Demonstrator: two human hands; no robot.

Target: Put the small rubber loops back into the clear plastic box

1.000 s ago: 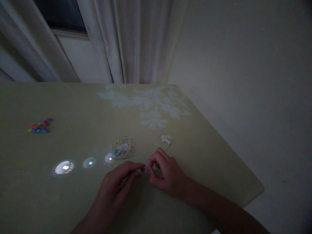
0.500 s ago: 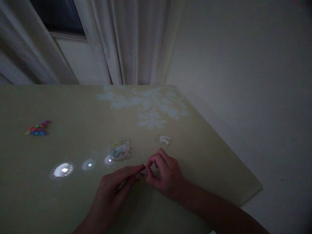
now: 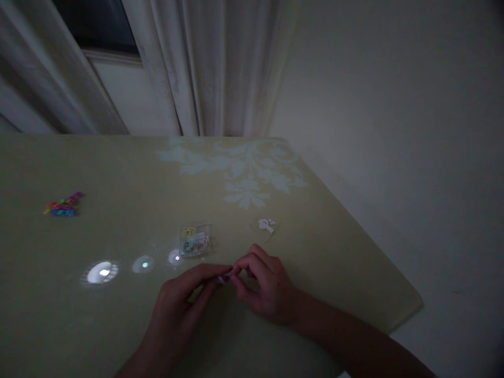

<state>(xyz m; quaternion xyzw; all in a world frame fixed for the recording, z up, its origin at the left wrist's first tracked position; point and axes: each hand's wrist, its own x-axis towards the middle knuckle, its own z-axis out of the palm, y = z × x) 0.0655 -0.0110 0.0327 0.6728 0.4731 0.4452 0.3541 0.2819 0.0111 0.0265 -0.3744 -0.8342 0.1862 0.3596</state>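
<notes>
My left hand (image 3: 185, 296) is closed in a pinch around a small purplish-white piece (image 3: 223, 279), too dim and small to name. Fingertip to fingertip with it, my right hand (image 3: 268, 283) is pinched shut at the right end of that piece; what lies between its fingers is hidden. Just beyond the hands stands a clear box (image 3: 196, 240) with yellow, teal and pink loops in its compartments. Above my right hand, small white pieces (image 3: 266, 226) lie on what looks like a clear sheet or bag.
A heap of small colourful pieces (image 3: 63, 205) lies far left on the pale green table (image 3: 129, 325). Lamp reflections (image 3: 102, 273) shine on its glossy top. Curtains (image 3: 236, 68) hang behind, and a wall (image 3: 394, 131) runs along the right edge.
My right hand has shifted slightly left, closer to the left fingertips. The small piece in my left hand appears turned a little. Box and heap stay in place.
</notes>
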